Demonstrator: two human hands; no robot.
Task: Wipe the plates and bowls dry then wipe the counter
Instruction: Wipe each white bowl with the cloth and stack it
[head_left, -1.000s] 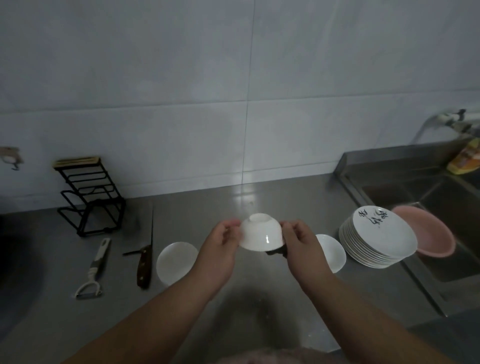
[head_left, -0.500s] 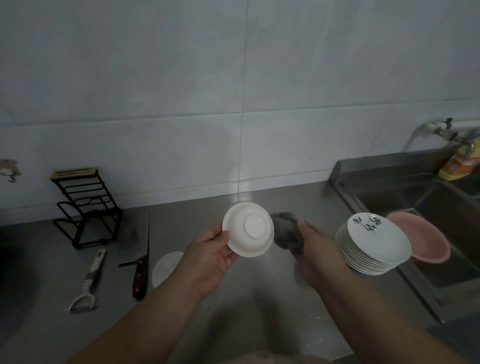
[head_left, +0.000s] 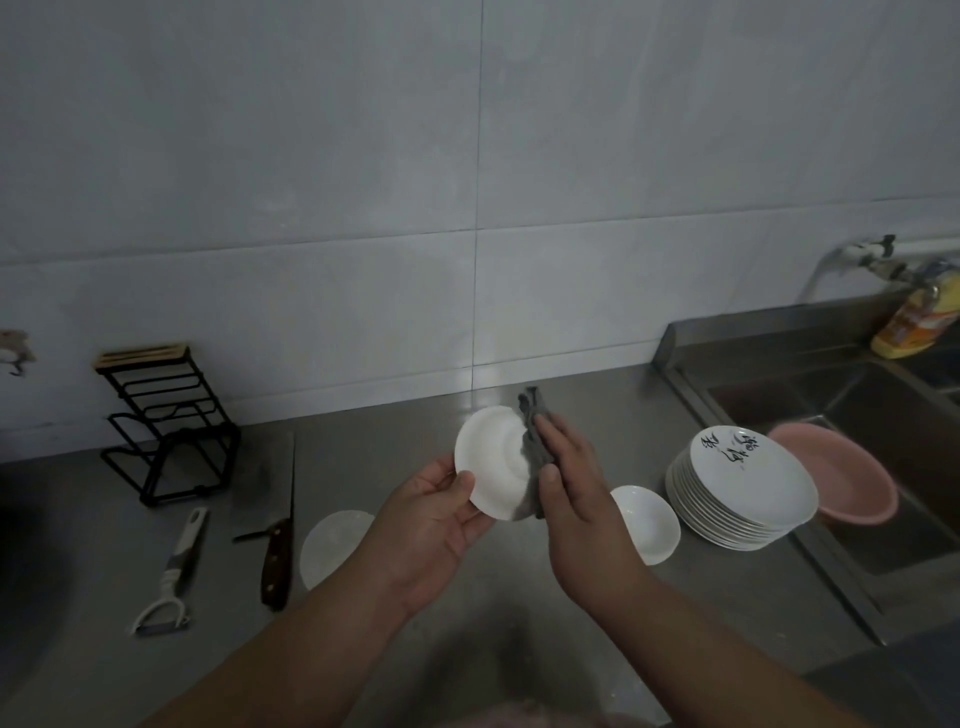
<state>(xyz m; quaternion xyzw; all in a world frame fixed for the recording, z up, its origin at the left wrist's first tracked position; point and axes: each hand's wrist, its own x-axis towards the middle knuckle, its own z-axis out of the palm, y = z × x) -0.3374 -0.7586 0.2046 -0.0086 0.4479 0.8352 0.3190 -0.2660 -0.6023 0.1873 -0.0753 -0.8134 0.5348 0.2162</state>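
Observation:
My left hand grips a small white bowl by its rim, tilted on edge above the steel counter. My right hand holds a grey cloth and presses it against the bowl's right side. Another small white bowl sits on the counter just right of my right hand. A further white bowl lies left of my left wrist, partly hidden by it. A stack of white plates with black writing on top stands at the right.
A pink basin leans in the steel sink at the right, under a tap, beside a yellow bottle. On the left lie a knife, a peeler and a black wire rack.
The bowl has turned from bottom-up to on edge. My right hand has brought the grey cloth from beside the bowl onto its right side.

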